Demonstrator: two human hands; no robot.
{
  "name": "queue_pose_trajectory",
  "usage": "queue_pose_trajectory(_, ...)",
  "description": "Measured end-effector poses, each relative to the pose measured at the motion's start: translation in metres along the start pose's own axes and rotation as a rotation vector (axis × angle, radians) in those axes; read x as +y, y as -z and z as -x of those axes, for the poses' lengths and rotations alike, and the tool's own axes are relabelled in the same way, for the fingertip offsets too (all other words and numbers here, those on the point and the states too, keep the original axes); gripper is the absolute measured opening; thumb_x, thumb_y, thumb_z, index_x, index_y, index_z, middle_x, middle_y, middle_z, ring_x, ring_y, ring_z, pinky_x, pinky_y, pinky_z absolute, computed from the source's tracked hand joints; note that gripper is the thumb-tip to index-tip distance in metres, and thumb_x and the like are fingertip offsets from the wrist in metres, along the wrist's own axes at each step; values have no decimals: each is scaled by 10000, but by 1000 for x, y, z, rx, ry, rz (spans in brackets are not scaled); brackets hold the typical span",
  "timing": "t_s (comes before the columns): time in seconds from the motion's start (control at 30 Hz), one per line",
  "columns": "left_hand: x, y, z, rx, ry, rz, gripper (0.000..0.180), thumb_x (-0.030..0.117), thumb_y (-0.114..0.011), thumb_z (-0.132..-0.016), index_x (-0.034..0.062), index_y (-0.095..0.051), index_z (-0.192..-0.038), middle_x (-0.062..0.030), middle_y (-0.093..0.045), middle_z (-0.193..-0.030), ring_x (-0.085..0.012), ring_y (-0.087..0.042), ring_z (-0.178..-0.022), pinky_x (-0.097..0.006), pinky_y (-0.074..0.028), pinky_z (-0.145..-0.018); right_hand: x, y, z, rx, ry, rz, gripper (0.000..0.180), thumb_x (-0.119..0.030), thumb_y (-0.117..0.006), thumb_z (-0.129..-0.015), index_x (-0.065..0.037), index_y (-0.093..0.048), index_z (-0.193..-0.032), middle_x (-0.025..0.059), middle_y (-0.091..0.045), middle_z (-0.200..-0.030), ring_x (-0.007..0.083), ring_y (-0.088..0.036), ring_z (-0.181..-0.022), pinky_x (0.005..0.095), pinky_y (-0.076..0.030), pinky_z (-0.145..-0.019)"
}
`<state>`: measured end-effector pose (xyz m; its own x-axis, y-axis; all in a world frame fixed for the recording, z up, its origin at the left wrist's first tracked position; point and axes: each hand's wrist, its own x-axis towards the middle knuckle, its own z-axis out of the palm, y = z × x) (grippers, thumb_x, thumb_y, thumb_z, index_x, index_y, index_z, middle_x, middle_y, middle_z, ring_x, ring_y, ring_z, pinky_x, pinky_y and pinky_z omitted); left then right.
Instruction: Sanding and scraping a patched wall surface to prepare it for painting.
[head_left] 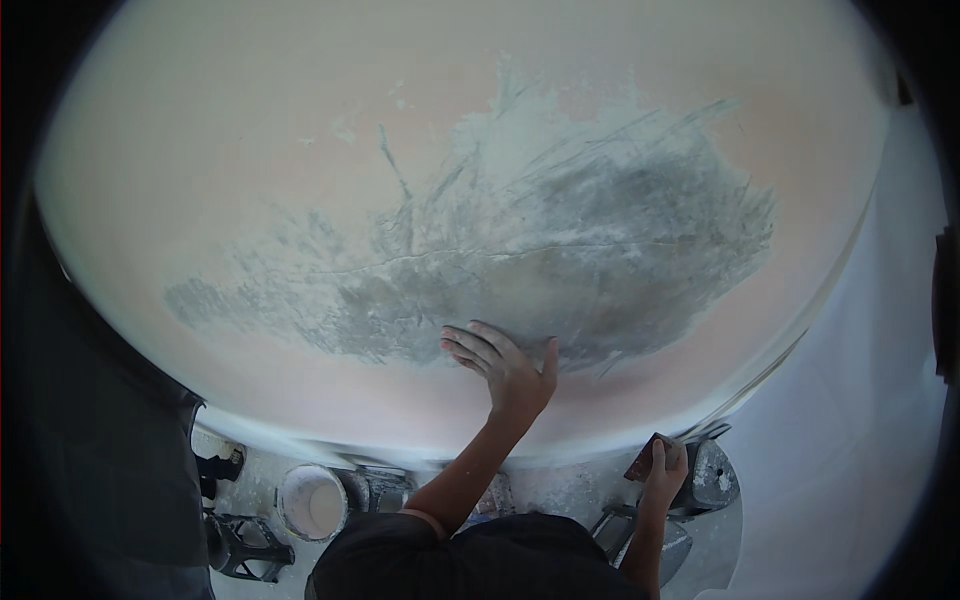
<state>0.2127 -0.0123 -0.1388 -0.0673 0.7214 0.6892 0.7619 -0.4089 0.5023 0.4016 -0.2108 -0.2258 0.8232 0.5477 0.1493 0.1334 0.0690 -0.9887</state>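
A large, smooth, rounded surface in pale cream and pink fills most of the view. Across its middle spreads a rough grey patch with whitish smears, streaks and a thin crack-like line. My left hand lies palm down on the patch's lower edge, fingers stretched out and thumb apart, with nothing in it. Lower right, away from the surface, my right hand grips a small, flat, dark red-brown sanding block. Part of that block is hidden by the fingers. Whitish dust coats the left fingertips.
Below the surface's edge, a white bucket stands on a dust-spotted floor. A black plastic stool is left of it, and another dark, splattered stool is behind my right hand. Dark sheeting hangs at left, white sheeting at right.
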Motion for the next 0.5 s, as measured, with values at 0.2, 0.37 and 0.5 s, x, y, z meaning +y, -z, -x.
queue_pose_trajectory(0.2, 66, -42, 3, -48, -279, -105, 1026, 519, -594, -917, -102, -56, -1531, -471, 115, -1513, -738, 117, -1341, -802, 28, -1041, -4, 5, -2, 34, 47, -19, 143, -135, -653, -953, -7, -634, -1015, 11, -611, -909, 96, -546, -820, 267, -477, -754)
queue_pose_trajectory(0.37, 104, -38, -9, -100, -686, -214, 845, 443, -633, -887, 168, -261, -1594, -110, -53, -1688, -519, 13, -1499, -742, 29, -1111, -4, 16, 5, 78, 44, -18, 140, -130, -661, -952, -6, -646, -1016, 27, -644, -936, 102, -571, -846, 258, -476, -774)
queue_pose_trajectory(0.5, 115, -41, -14, -158, -850, -325, 769, 366, -620, -861, 278, -338, -1570, 64, -153, -1680, -288, -92, -1546, -616, 35, -1187, -9, 15, 10, 96, 55, 2, 184, -160, -690, -934, 7, -625, -978, 43, -634, -886, 132, -572, -829, 288, -475, -790)
